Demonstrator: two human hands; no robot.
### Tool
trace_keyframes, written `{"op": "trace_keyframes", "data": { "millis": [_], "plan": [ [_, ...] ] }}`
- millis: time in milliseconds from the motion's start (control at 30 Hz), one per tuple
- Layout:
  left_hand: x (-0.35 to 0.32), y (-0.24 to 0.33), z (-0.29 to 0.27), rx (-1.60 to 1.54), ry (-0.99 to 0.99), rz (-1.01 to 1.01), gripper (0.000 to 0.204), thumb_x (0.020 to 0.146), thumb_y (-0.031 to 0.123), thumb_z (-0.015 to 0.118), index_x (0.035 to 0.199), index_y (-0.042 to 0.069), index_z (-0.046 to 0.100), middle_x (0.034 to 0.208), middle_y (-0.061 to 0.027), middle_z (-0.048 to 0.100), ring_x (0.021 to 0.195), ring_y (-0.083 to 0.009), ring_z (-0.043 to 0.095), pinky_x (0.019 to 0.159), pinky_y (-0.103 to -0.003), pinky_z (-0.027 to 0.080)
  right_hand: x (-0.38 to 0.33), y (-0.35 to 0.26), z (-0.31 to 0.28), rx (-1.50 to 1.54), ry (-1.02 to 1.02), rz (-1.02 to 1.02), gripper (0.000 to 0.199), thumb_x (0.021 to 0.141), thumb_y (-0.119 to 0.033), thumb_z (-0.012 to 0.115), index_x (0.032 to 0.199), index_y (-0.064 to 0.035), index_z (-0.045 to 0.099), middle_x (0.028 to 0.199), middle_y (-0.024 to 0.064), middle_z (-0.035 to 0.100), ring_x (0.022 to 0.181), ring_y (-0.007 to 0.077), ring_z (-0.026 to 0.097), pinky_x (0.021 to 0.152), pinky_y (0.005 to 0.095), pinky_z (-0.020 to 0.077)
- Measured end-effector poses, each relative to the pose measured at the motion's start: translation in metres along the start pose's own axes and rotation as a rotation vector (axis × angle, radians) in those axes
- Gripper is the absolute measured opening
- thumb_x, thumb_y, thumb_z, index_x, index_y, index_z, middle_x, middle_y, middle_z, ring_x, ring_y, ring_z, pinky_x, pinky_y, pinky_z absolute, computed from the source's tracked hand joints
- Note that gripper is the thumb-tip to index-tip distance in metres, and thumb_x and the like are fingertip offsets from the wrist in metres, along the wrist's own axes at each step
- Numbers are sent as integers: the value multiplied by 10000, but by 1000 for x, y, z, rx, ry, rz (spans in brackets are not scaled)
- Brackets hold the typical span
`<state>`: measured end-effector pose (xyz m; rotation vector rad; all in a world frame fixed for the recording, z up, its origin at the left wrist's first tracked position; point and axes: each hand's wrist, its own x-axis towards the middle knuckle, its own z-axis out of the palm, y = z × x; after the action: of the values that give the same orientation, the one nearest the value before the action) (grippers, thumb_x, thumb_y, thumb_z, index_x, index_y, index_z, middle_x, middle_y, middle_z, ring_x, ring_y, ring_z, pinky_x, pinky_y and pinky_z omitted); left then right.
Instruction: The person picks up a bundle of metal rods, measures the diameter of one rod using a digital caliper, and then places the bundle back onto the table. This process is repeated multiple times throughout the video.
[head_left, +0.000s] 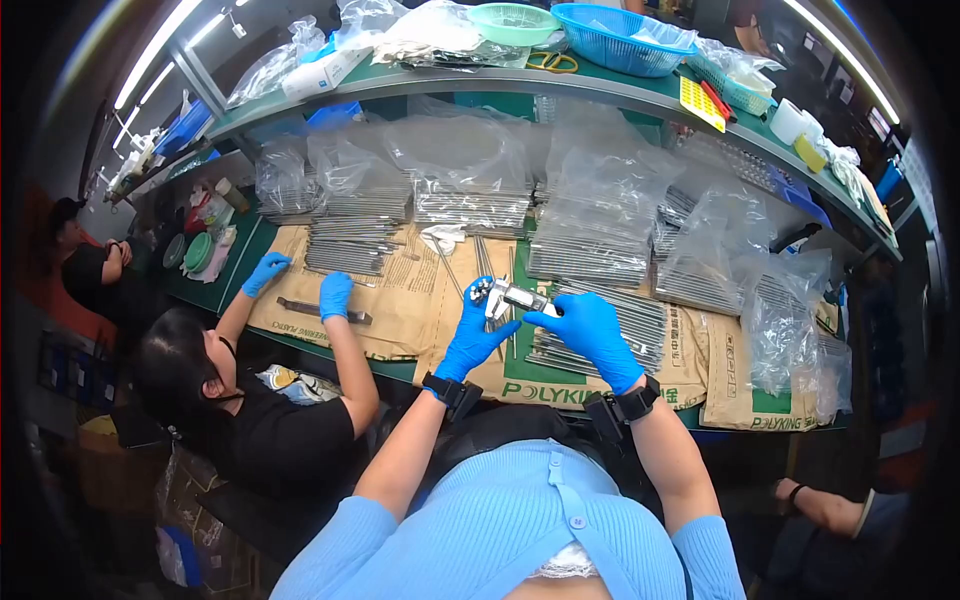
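Both my hands wear blue gloves and meet over the bench. My left hand and my right hand together hold a grey digital caliper just above the brown paper sheet. Thin metal rods lie loose on the paper just beyond the caliper. A flat stack of the same rods lies under and beside my right hand.
Clear plastic bags of metal rods crowd the back of the bench. A shelf above carries a blue basket and a green bowl. To my left a co-worker in blue gloves handles rods.
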<state>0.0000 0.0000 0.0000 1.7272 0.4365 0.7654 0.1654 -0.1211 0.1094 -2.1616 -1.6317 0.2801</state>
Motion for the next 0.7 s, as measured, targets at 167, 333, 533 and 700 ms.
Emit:
{"op": "trace_keyframes", "data": {
  "millis": [167,333,533,700],
  "plan": [
    [-3,3,-11,432,153,120,633,758,184,700,1317,121,409,1274,-100,368,1203,-250,369,1011,-312,307,12,1,-24,14,44,33,589,716,-634,580,594,-58,608,472,98,516,438,237,528,425,345,396],
    [-1,-15,-18,340,234,82,418,767,96,669,1174,100,574,1241,-111,415,1138,-250,433,964,-311,354,40,-5,-36,-45,87,50,593,710,-632,586,595,-51,608,480,104,521,449,239,537,432,341,408],
    [9,-12,-11,305,316,129,303,778,64,649,1079,100,643,1169,-98,463,1069,-219,468,898,-300,392,69,-18,-9,-79,113,-24,576,726,-619,572,615,-56,623,523,122,555,495,267,582,458,355,447],
    [23,-23,-14,130,394,17,284,788,3,621,1056,87,652,1066,-78,476,959,-188,492,827,-283,408,79,-31,16,-99,118,-63,539,753,-575,577,667,-46,636,542,135,563,523,275,596,480,364,455]
  ]
}}
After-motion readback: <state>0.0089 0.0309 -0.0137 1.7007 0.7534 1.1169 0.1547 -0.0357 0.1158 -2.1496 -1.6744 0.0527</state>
